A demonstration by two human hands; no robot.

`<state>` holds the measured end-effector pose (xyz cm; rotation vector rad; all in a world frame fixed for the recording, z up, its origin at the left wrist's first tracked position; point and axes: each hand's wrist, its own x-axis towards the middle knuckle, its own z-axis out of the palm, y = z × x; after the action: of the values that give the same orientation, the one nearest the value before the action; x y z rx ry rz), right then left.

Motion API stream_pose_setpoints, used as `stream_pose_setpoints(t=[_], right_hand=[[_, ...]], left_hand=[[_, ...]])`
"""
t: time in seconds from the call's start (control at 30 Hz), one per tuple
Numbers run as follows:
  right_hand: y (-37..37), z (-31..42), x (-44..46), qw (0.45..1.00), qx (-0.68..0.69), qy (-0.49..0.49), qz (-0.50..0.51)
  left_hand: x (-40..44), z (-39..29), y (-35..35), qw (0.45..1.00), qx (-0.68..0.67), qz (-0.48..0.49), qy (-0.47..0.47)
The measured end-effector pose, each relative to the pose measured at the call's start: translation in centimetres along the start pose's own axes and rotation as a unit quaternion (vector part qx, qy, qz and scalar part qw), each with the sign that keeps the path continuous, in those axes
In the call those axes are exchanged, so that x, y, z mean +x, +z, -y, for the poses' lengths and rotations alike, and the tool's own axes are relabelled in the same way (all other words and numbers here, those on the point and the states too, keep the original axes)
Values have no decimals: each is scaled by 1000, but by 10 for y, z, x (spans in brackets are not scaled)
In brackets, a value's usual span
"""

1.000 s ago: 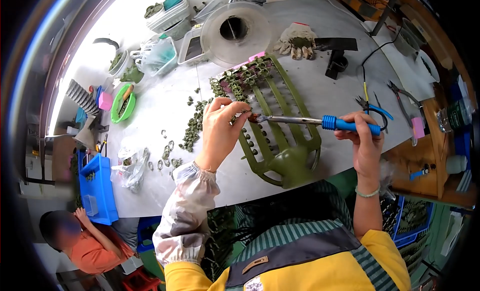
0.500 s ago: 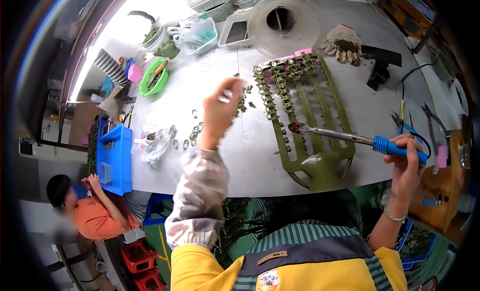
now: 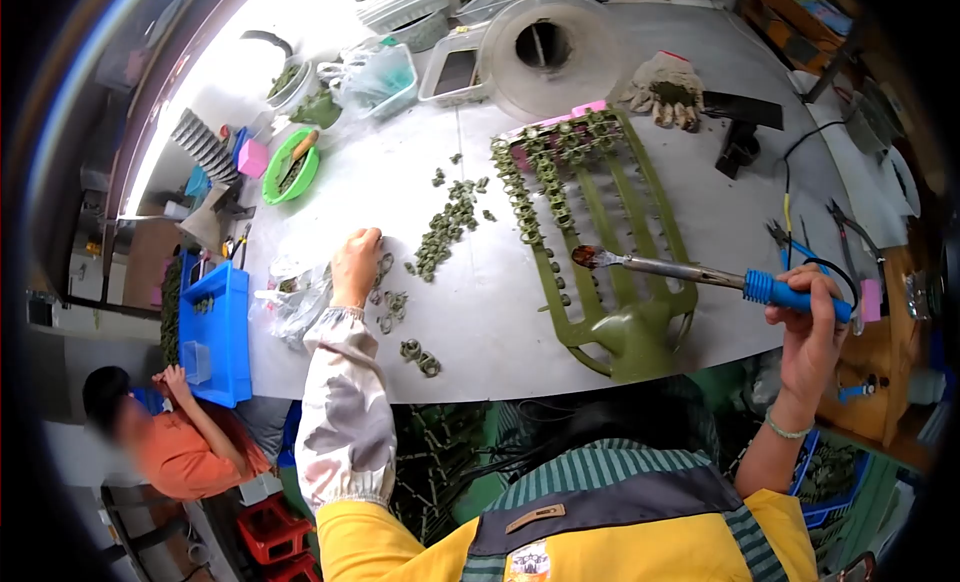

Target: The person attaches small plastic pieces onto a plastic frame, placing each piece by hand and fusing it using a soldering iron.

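My right hand (image 3: 812,317) is wrapped round the blue handle of a soldering iron (image 3: 690,272). Its dark, crusted tip hovers over a green frame (image 3: 640,332) with long bars; green rings (image 3: 522,197) crowd the upper ends of some bars. At the left, my left hand (image 3: 356,267) has its fingers curled together beside a few loose green rings (image 3: 392,304). Whatever lies between those fingertips is hidden. A heap of small green pieces (image 3: 448,227) is spread between the left hand and the frame, and two more rings (image 3: 420,357) lie nearer the front edge.
A clear plastic bag (image 3: 288,307) is beside my left hand. Beyond it are a green bowl (image 3: 292,167) and a blue tray (image 3: 215,327). A round clear lid (image 3: 545,57), gloves (image 3: 665,90) and a black stand (image 3: 740,142) sit behind the frame. Another person (image 3: 190,442) is at far left.
My left hand has moved left and down from the heap of small pieces to the loose rings, uncovering the heap. The soldering iron stays nearly still over the frame.
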<state>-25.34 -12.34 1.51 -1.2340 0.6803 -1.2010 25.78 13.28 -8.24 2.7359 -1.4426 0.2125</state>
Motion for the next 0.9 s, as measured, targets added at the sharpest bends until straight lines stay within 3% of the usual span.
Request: stream_pose_setpoints(t=[0.1, 0.17, 0.23, 0.3, 0.37, 0.43, 0.5, 0.6, 0.9], right_hand=[[0, 4, 2, 1000, 3, -15, -6], [2, 5, 6, 1000, -2, -25, -15], [3, 0, 10, 999, -2, -31, -18], [5, -5, 15, 1000, -3, -28, -13], [7, -13, 22, 1000, -6, -25, -18], [11, -17, 28, 1000, 1, -23, -7], [13, -23, 33, 1000, -1, -13, -11], [15, -33, 38, 1000, 0, -6, -21], [22, -46, 46, 1000, 15, -8, -17]], left_hand=[[16, -21, -5, 940, -303, -69, -141], [25, -74, -43, 834, -533, -71, -122], [28, -130, -74, 827, -558, -44, -49], [33, -178, -81, 831, -551, -53, 45], [39, -218, -95, 869, -485, -25, 96], [51, -243, -93, 882, -447, -66, 135], [61, -254, -87, 924, -319, -129, 168], [75, -264, -80, 928, -258, -176, 205], [91, -267, -62, 938, -231, -143, 217]])
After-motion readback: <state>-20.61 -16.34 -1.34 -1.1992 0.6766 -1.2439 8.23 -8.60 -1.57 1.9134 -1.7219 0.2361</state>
